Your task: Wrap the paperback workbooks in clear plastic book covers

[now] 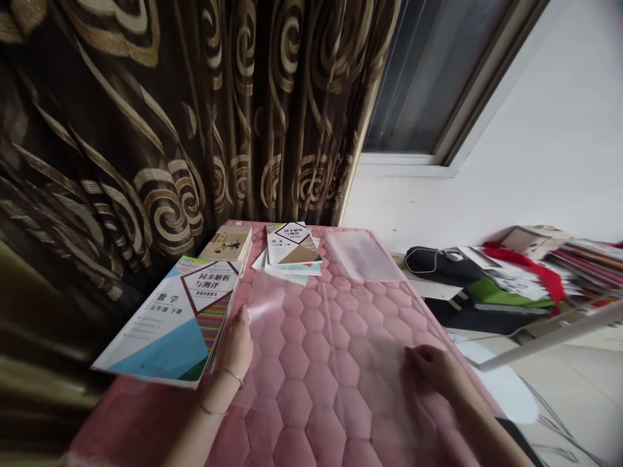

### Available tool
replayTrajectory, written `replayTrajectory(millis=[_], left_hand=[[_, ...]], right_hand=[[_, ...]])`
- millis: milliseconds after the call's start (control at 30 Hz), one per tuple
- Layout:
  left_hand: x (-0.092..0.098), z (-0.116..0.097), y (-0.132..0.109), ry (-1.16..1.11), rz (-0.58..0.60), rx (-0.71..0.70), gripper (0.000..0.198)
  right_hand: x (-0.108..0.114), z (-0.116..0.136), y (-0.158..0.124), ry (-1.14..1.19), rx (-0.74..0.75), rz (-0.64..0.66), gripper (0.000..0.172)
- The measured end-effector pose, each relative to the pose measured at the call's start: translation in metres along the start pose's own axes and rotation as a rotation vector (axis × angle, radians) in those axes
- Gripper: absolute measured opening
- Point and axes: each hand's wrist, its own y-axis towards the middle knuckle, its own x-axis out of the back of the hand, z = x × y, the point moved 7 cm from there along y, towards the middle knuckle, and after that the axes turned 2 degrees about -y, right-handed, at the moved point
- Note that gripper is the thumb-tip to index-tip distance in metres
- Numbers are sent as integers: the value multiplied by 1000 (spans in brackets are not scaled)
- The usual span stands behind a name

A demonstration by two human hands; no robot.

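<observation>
A clear plastic book cover (379,363) lies opened out over the pink padded table cover (302,405), with a seam running down its middle. My left hand (237,344), with bracelets on the wrist, is closed on its left edge, beside a bright glare on the film. Over on the right, my right hand (433,368) pinches the other side of the plastic. Close to my left hand sits a stack of workbooks (168,318), the top one white and blue with striped colours.
Further back are a tan book stack (226,243), more workbooks (292,245) and a pile of clear covers (363,255). Dark patterned curtains (170,130) border the left. Right of the table, a cluttered surface holds a black bag (433,263), red cloth (535,272) and papers.
</observation>
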Motion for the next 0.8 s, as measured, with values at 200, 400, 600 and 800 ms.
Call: replayTrajectory(millis=[200, 400, 600, 800], left_hand=[[-19, 9, 0, 120, 72, 16, 60], [-12, 13, -2, 321, -32, 14, 50], [-7, -25, -13, 292, -56, -87, 47], [-38, -106, -36, -7, 150, -484, 46]], right_hand=[[-3, 15, 1, -38, 78, 144, 39], [-5, 37, -10, -48, 3, 238, 38], [1, 43, -17, -193, 87, -98, 42], [-34, 90, -43, -231, 631, -89, 43]])
